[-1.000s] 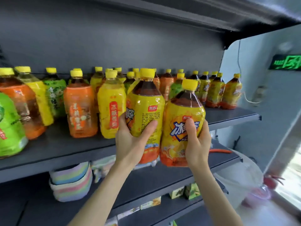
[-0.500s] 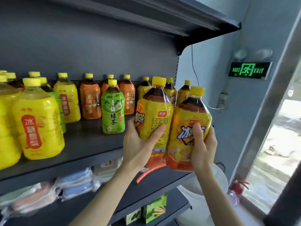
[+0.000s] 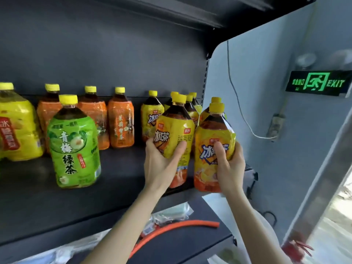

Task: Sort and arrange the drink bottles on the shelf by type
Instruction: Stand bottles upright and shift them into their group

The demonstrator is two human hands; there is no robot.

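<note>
Each of my hands grips one yellow-orange iced tea bottle with a yellow cap. My left hand (image 3: 162,164) is shut on one iced tea bottle (image 3: 174,128), and my right hand (image 3: 229,164) is shut on the other (image 3: 213,141). Both bottles are at the right end of the dark shelf (image 3: 118,174), right in front of several identical iced tea bottles (image 3: 150,115) at the back. Whether they rest on the shelf I cannot tell. A green tea bottle (image 3: 74,143) stands alone toward the front. Orange-labelled bottles (image 3: 121,119) line the back, and a yellow pear-drink bottle (image 3: 15,126) stands at the left.
The shelf's right upright (image 3: 205,73) and a grey wall with a lit exit sign (image 3: 318,83) bound the right side. Another shelf (image 3: 190,10) hangs overhead. The lower shelf holds an orange hose (image 3: 171,229) and plastic packets (image 3: 171,214).
My view has swung right and closer to the shelf's right end. Both hands have carried their iced tea bottles rightward, up to the group of matching bottles.
</note>
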